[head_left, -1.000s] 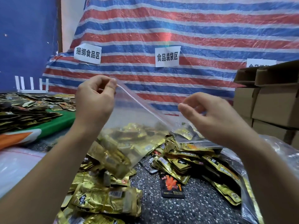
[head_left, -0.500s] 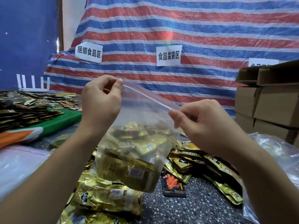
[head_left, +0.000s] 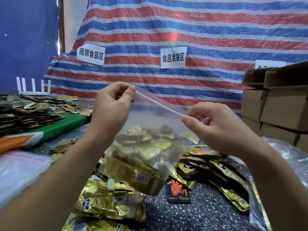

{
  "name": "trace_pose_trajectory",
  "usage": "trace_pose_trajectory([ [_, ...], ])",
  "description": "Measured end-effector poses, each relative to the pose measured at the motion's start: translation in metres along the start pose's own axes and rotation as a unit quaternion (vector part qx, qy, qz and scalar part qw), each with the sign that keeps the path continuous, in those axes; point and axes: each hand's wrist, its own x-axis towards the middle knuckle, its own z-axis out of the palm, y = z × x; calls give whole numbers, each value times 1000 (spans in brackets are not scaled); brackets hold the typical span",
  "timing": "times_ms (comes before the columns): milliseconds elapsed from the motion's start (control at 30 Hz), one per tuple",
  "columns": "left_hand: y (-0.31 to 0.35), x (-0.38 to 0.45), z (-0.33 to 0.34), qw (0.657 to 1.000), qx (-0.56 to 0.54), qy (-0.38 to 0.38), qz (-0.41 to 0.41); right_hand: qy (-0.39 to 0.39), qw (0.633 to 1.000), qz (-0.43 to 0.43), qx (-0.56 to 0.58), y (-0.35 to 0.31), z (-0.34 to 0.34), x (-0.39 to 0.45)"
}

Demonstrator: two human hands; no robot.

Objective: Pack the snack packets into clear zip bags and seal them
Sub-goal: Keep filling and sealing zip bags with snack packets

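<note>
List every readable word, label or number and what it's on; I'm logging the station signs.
"捆绑食品区": left paper sign on the striped tarp.
"食品装袋区": middle paper sign on the same tarp.
Right paper sign: cut off by the cardboard boxes, unreadable.
Gold snack packets and the barcode in the clear zip bag: print too small and blurred to read.

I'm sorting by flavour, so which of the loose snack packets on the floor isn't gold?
The black packet with the orange picture, lying flat on the speckled floor just below the held zip bag. The packets around it are gold.
</note>
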Motion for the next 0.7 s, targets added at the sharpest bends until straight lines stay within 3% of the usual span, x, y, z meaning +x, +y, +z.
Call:
trace_pose_trajectory([
  [300,12,-22,22,984,-37,-173,12,-87,996,-18,-22,-14,40,0],
  [433,11,-32,30,976,-18,-216,9,-194,978,64,-35,-11,57,2],
  [500,7,-34,33,980,15,-197,12,-208,968,133,56,-2,65,4],
  [567,2,-32,32,985,84,-147,33,-170,948,208,169,10,71,8],
  [633,-1,-30,30,986,132,-90,53,-86,920,271,269,23,74,11],
  [700,-2,-28,27,988,132,-59,55,55,849,331,408,38,70,16],
])
